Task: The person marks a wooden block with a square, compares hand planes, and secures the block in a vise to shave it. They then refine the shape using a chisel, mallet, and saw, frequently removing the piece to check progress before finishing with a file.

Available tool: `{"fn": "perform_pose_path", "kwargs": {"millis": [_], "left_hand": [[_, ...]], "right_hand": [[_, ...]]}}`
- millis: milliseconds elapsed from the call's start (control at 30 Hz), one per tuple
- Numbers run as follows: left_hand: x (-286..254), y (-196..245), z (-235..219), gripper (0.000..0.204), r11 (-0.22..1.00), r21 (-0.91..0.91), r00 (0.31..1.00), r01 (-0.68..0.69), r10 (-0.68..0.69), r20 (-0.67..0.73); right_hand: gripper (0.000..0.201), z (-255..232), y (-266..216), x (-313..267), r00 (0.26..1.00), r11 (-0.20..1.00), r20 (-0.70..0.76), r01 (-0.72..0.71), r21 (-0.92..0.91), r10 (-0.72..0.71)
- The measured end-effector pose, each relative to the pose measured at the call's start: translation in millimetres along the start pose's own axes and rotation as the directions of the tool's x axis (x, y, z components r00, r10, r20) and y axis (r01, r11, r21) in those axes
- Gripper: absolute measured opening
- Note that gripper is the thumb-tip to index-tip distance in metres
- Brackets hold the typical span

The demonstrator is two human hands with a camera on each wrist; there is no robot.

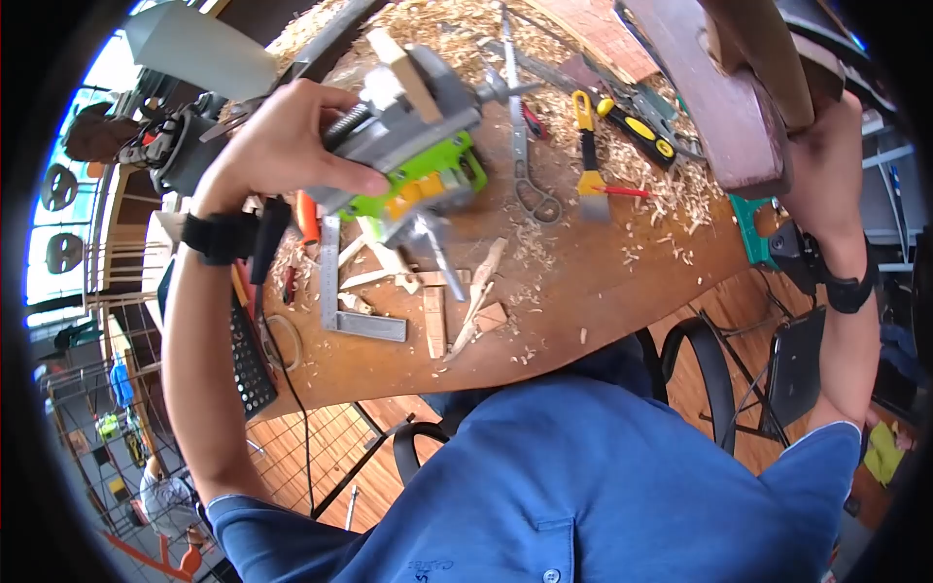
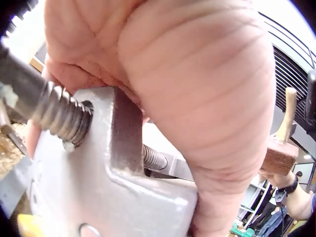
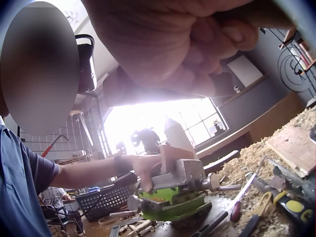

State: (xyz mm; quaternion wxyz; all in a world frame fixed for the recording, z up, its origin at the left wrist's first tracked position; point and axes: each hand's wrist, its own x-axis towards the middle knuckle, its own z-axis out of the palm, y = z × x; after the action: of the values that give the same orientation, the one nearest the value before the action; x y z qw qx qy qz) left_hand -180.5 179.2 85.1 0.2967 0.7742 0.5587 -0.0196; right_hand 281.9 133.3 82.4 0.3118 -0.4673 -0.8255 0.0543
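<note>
My left hand (image 1: 292, 146) grips the side of a green and silver bench vise (image 1: 428, 160), its thumb along the near face. Between the vise jaws stands a pale wood piece (image 1: 403, 73), pointing upward. In the left wrist view the palm lies over the vise's metal body (image 2: 123, 187), beside a threaded screw (image 2: 66, 116). Raised at the right, my right hand (image 1: 826, 170) holds a wooden mallet (image 1: 724, 107) close to its head. From the left wrist view the mallet head (image 2: 280, 157) shows with its handle upward. Curled fingers of the right hand (image 3: 163, 44) fill the top of the right wrist view.
Wood shavings (image 1: 457, 24) cover the far bench. Scissors (image 1: 535, 194), a yellow-handled scraper (image 1: 590, 185) and a black-yellow tool (image 1: 637, 131) lie right of the vise. Nearer sit a try square (image 1: 364, 325) and wood offcuts (image 1: 434, 321). A black basket (image 3: 106, 200) stands at the left.
</note>
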Motion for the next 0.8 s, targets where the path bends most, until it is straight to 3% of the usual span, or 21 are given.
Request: {"fn": "perform_pose_path", "kwargs": {"millis": [67,100,133,200,267,300,400,533,600,667,733,800], "left_hand": [[-12,12,13,0.087,0.948,0.318,0.983,-0.008,0.066,-0.172],[-15,20,17,0.086,0.958,0.281,0.989,0.047,-0.005,-0.146],[-21,17,27,0.075,0.945,0.315,0.948,-0.093,0.181,-0.261],[-27,22,39,0.069,0.946,0.323,0.953,-0.037,0.131,-0.275],[-33,18,55,0.064,0.923,0.367,0.889,-0.117,0.262,-0.377],[-37,29,50,0.061,0.937,0.348,0.951,-0.006,0.114,-0.288],[-44,26,62,0.068,0.953,0.304,0.901,-0.011,0.142,-0.411],[-56,23,80,0.102,0.976,0.213,0.877,0.042,0.067,-0.475],[-60,20,91,0.097,0.95,0.312,0.761,0.019,0.189,-0.62],[-65,25,98,0.089,0.947,0.318,0.705,0.052,0.191,-0.683],[-60,19,111,0.087,0.986,0.163,0.67,0.019,0.109,-0.734],[-56,14,117,0.083,0.989,0.147,0.637,0.002,0.112,-0.762]], "right_hand": [[0.028,5,2,-3,0.991,0.99,0.022,-0.135,0.039,0.134],[0.03,8,-19,0,1.0,0.998,0.015,-0.023,0.056,0.023],[0.032,12,-27,4,0.999,0.994,-0.001,0.054,0.091,-0.055],[0.038,25,-31,9,0.986,0.969,-0.034,0.169,0.181,-0.165],[0.044,30,-39,15,0.976,0.954,-0.043,0.216,0.206,-0.212],[0.045,31,-49,18,0.965,0.951,-0.011,0.262,0.165,-0.263],[0.051,38,-74,26,0.914,0.916,0.054,0.401,0.018,-0.401],[0.065,64,-95,41,0.875,0.862,0.031,0.482,-0.154,-0.484],[0.065,67,-106,53,0.861,0.844,0.106,0.508,-0.172,-0.496],[0.065,75,-107,61,0.853,0.833,0.152,0.521,-0.188,-0.499],[0.064,69,-112,69,0.84,0.824,0.207,0.536,-0.18,-0.501],[0.063,64,-115,72,0.83,0.82,0.264,0.543,-0.181,-0.492]]}}
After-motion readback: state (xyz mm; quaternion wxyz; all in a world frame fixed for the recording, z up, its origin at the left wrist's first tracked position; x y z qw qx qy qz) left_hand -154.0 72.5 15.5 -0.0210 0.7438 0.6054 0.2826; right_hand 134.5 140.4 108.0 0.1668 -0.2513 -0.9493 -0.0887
